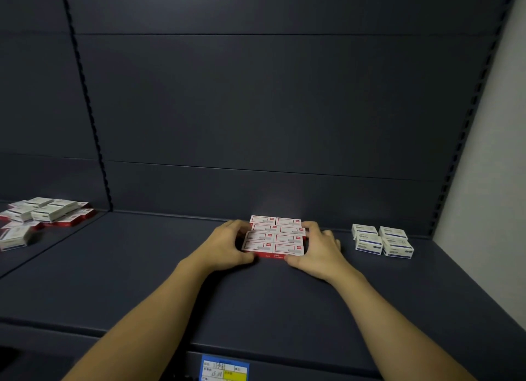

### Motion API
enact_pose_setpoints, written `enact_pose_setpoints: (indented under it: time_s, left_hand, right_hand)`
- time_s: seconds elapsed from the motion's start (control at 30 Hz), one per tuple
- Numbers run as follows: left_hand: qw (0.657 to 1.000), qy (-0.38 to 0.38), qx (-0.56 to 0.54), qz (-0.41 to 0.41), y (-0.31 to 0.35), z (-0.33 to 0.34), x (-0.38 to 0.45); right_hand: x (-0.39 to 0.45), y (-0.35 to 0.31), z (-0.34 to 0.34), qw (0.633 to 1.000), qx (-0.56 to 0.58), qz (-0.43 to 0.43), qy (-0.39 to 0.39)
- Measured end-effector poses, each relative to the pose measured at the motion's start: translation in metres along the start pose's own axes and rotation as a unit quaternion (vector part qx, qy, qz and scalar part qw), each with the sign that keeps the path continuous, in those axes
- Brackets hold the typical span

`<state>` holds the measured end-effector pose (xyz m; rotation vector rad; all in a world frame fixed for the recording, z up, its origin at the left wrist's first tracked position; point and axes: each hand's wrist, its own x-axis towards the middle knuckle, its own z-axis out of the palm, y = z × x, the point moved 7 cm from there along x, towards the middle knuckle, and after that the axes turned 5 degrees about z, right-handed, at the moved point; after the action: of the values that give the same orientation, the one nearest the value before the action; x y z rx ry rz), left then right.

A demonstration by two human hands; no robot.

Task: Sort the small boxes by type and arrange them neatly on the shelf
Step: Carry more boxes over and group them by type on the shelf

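A tidy block of several red-and-white small boxes [275,236] lies two wide near the back of the dark shelf [256,295]. My left hand [227,247] curls around the block's left side, thumb at its front corner. My right hand [316,247] curls around its right side the same way. To the right, several white boxes with blue print [381,240] stand in a neat two-by-two group, apart from my hands. At the far left, a loose heap of mixed white and red boxes [37,218] lies on the neighbouring shelf section.
The dark back panel [256,110] rises right behind the boxes. A slotted upright [85,102] divides the left section from this one. A pale wall [498,153] closes the right side. A blue and yellow price label [225,368] sits on the front edge.
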<state>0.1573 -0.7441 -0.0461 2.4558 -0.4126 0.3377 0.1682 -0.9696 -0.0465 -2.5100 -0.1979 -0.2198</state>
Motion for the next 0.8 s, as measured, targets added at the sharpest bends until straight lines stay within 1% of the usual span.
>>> enact_pose_setpoints:
  time_s: [0.1,0.23,0.33,0.4,0.5,0.57,0.8]
  left_hand:
    - [1.000,-0.011,-0.002,-0.012,0.003,-0.002,-0.002]
    - [0.999,-0.025,0.016,-0.042,0.001,-0.012,-0.004]
    - [0.996,-0.014,0.040,-0.077,-0.004,-0.027,-0.010]
    - [0.992,-0.005,0.083,-0.091,-0.008,-0.039,-0.016]
    - [0.984,0.004,0.130,-0.119,-0.018,-0.061,-0.031]
    - [0.978,0.005,0.158,-0.133,-0.024,-0.077,-0.044]
    - [0.950,0.015,0.259,-0.174,-0.039,-0.132,-0.095]
  right_hand:
    - [-0.003,-0.003,0.003,1.000,-0.013,-0.012,-0.020]
    - [-0.003,-0.005,0.000,0.999,-0.011,-0.009,-0.040]
    - [-0.002,-0.013,-0.013,1.000,-0.010,-0.011,-0.013]
    - [-0.001,-0.026,-0.021,1.000,-0.010,-0.020,0.014]
    - [0.001,-0.061,-0.017,0.991,-0.076,-0.100,0.041]
    - [0.002,-0.085,-0.004,0.982,-0.113,-0.144,0.038]
    - [-0.015,-0.155,0.045,0.964,-0.161,-0.212,-0.009]
